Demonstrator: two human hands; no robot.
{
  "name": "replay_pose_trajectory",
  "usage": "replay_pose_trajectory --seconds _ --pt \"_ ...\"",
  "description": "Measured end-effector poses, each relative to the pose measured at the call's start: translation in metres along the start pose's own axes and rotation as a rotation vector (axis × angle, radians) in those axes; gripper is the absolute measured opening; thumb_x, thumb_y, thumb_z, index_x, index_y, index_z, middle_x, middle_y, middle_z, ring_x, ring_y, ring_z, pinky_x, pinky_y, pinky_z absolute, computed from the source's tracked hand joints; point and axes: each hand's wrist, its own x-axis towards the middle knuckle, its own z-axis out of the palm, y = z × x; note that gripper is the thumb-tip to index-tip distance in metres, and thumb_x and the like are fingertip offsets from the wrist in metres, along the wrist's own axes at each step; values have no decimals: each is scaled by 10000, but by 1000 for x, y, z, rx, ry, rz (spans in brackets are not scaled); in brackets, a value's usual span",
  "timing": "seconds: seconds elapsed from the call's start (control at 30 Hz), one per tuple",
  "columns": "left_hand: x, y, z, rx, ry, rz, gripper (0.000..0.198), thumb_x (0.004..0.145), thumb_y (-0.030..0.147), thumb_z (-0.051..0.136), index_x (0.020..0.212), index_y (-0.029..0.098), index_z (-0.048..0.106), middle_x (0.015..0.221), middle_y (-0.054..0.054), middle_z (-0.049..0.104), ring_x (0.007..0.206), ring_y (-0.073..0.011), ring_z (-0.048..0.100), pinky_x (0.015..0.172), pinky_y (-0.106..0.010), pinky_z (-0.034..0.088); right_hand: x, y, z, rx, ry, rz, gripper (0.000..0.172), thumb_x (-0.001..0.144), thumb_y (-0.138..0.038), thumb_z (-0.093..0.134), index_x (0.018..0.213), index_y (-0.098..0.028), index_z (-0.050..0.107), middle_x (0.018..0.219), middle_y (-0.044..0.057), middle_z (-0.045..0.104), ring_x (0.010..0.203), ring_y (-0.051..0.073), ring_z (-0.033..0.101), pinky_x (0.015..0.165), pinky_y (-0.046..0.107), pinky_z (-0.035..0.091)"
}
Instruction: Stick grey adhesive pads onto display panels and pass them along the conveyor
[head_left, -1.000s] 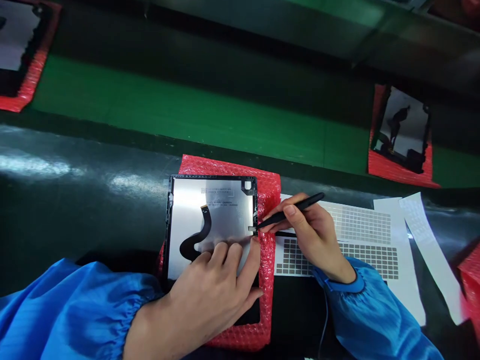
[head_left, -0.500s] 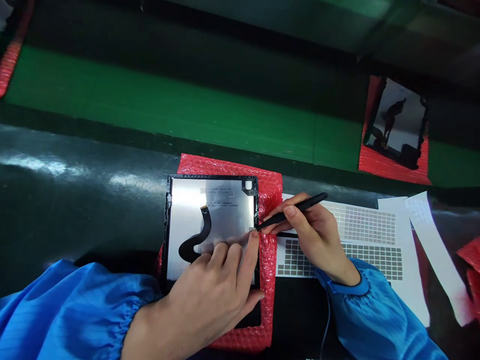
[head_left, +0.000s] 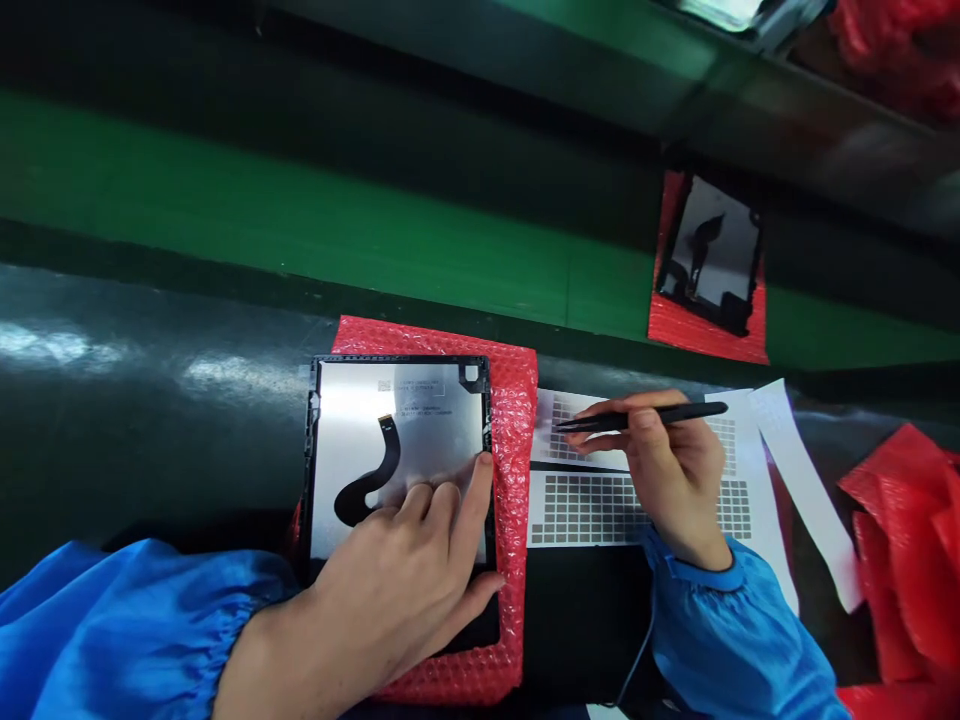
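A tablet screen assembly [head_left: 341, 410] with a silver back and black frame lies on red bubble wrap [head_left: 514, 500]. A curved black flex cable [head_left: 388, 455] crosses its back. My left hand [head_left: 390, 585] rests over its lower right part, index fingertip on the right frame edge, thumb stretched out and other fingers bent. In my right hand [head_left: 679, 475] is a pair of black tweezers [head_left: 694, 411], pinched between thumb and fingers. The tips point left over the upper sheet of small grey stickers [head_left: 544, 412]; whether they touch it, I cannot tell.
Below lies another sticker sheet [head_left: 585, 510]. A white paper strip [head_left: 810, 490] and crumpled red wrap [head_left: 907, 550] are at the right. On the green belt [head_left: 450, 250] behind, a second screen assembly [head_left: 712, 255] sits on red wrap.
My right hand has moved the tweezers right, away from the screen's frame edge to above the sticker sheet. My left index finger stays on the edge. The view has shifted to the right.
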Motion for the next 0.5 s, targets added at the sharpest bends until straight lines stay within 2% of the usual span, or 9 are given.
replay_pose_trajectory --seconds 0.2,0.37,0.43,0.5 --pt "1 1 4 -4 49 0 813 835 406 722 1465 -59 503 894 -121 708 726 -248 696 541 -351 587 -15 21 -13 -134 8 27 159 1010 -366 678 984 -209 686 917 57 802 694 205 808 577 304 689" --pt "-2 -1 1 -11 68 15 758 860 401 715 1437 -55 533 937 -139 718 746 -255 697 549 -357 562 -23 26 -14 -130 -1 10 130 1032 -325 649 968 -215 670 895 40 796 682 179 798 540 262 656" --pt "2 -3 -3 -13 117 45 676 903 420 680 1402 -25 580 1005 -159 730 832 -279 706 627 -378 569 -24 29 -16 -144 -13 29 130 1040 -321 638 973 -216 675 895 40 802 696 175 801 561 257 659" --pt "11 -5 -7 -4 170 109 655 950 485 625 1395 5 598 1155 -191 722 1027 -331 689 812 -435 568 -25 33 -18 -161 -31 45 134 1047 -322 627 986 -216 683 894 43 807 713 172 803 583 255 661"
